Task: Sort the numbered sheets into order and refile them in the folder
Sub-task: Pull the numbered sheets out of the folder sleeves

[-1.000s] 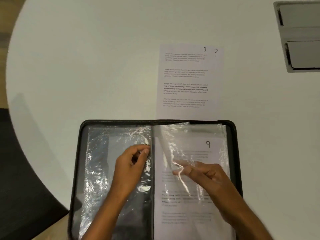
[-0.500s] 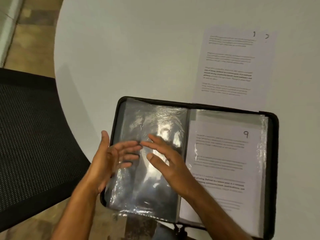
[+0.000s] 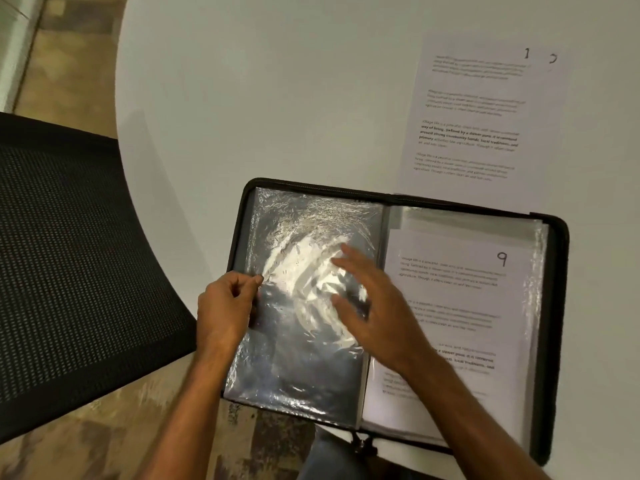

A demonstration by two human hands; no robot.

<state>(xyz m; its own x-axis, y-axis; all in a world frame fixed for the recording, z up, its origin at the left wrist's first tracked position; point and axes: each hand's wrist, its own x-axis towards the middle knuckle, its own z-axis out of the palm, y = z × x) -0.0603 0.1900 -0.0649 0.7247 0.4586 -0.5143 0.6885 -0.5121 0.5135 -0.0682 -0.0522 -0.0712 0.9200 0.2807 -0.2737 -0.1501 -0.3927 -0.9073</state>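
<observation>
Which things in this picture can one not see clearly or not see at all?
- Head view: the number on the lower loose sheet is half covered by the sheet marked 1.
- The small print on the sheet marked 9 is too small and blurred to read.
- The folder near corner leaves the bottom edge.
- Glare hides whether the empty-looking sleeve holds anything.

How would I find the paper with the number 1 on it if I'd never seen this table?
Look at the white table, then the black folder lying open on it. Just past the folder's far right edge lies a loose sheet, bare on the table. It has a handwritten 1 at its top, while the 9 sheet sits inside a plastic sleeve.
</observation>
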